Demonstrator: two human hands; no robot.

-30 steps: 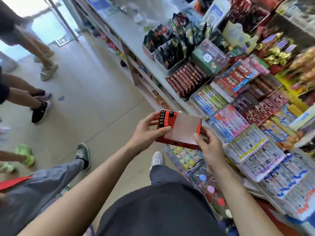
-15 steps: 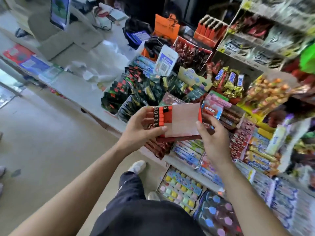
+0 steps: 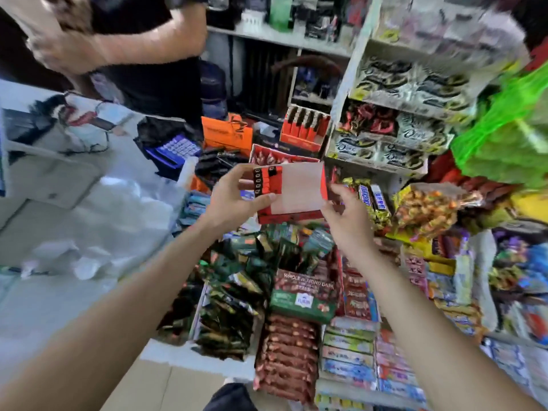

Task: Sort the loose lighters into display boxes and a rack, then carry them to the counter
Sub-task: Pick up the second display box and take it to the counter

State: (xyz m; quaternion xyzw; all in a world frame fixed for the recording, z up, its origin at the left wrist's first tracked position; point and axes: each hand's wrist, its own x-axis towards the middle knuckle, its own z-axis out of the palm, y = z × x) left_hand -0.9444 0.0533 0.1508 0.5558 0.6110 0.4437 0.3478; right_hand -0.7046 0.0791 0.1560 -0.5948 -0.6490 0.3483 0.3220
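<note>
Head view, single entry. Blur smears the whole frame. The shelf labels at upper right are mostly unreadable, and both your forearms are cut off at the bottom edge.

Item: display box, red, held in the air at frame centre, above the snack trays and apart from the desk at left. Its long axis runs left to right, right end slightly higher, open face turned toward you.

Contents: lighters, red-bodied, fill only the left end. They lie along that axis with dark heads pointing left; their count is hard to make out. The remainder is a pale bare interior.

Your left hand: grip closed round the box's left end, thumb across the front, fingers over the top edge.

Your right hand: grip pinching the lower right corner. The fingers beneath are hidden by the box.

Also present: second lighter box, standing behind at upper centre; another person's arm, upper left, blurred.
</note>
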